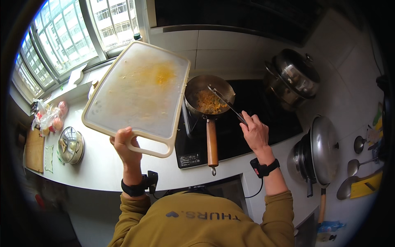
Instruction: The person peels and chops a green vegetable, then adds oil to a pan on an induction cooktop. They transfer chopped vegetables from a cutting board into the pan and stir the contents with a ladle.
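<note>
My left hand point(126, 146) grips the handle of a white plastic cutting board point(135, 92) with a beige rim, raised and tilted left of the pan. An orange-yellow stain and small food bits mark its face. My right hand point(255, 131) holds a dark-handled utensil point(230, 105), its tip inside a metal saucepan point(190, 103). Crumbly orange-brown food point(209, 102) lies in the pan. The pan's wooden handle point(212, 142) points towards me, and the pan sits on a black glass cooktop point(247, 145). Neither hand touches the pan.
A lidded steel pot point(291, 77) stands at the back right, with stacked pans and a domed lid point(324, 151) nearer right. Ladles point(353, 168) lie beyond. On the left counter are a bowl with a glass lid point(70, 145), bagged fruit point(57, 119) and a wooden board point(34, 149).
</note>
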Demonstrator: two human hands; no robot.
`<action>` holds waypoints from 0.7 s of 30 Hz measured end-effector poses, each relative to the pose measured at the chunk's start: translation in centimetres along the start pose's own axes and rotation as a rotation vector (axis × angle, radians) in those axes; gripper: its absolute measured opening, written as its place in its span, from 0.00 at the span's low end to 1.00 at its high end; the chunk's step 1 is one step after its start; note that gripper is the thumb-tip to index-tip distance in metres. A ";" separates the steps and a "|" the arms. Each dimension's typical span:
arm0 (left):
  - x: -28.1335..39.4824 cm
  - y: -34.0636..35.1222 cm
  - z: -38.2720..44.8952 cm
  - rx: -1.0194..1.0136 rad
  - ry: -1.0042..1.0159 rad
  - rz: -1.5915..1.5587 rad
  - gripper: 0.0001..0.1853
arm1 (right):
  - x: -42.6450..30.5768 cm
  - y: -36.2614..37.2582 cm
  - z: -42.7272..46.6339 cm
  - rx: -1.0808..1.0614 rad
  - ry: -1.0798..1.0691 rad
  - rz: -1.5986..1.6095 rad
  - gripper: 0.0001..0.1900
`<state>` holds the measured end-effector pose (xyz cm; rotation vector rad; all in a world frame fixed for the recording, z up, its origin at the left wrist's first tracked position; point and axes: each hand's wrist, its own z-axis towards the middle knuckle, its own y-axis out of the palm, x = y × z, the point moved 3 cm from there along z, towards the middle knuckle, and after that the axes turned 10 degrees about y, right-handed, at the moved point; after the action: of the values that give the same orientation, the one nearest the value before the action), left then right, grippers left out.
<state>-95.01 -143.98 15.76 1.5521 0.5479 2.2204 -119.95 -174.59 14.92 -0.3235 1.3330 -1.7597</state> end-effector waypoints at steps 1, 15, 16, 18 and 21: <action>0.1 -1.3 0.6 0.002 -0.074 -0.023 0.06 | 0.2 0.1 0.1 -0.039 -0.019 -0.111 0.20; -0.4 -14.2 1.2 0.057 -0.377 -0.150 0.06 | 4.4 -10.0 -2.6 -0.325 0.328 0.285 0.18; -0.7 -14.8 1.0 0.057 -0.404 -0.186 0.06 | 4.5 -8.8 -1.9 -0.437 0.511 0.552 0.18; -1.4 -16.2 0.8 0.081 -0.450 -0.191 0.06 | 3.5 -5.1 0.0 -0.654 0.646 0.982 0.12; -2.3 -18.6 0.3 0.076 -0.515 -0.223 0.05 | 2.8 -0.2 1.8 -0.907 0.842 1.304 0.11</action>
<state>-92.50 -129.24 4.46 1.9041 0.6107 1.5684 -120.48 -177.95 15.00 0.7734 2.1202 -0.0678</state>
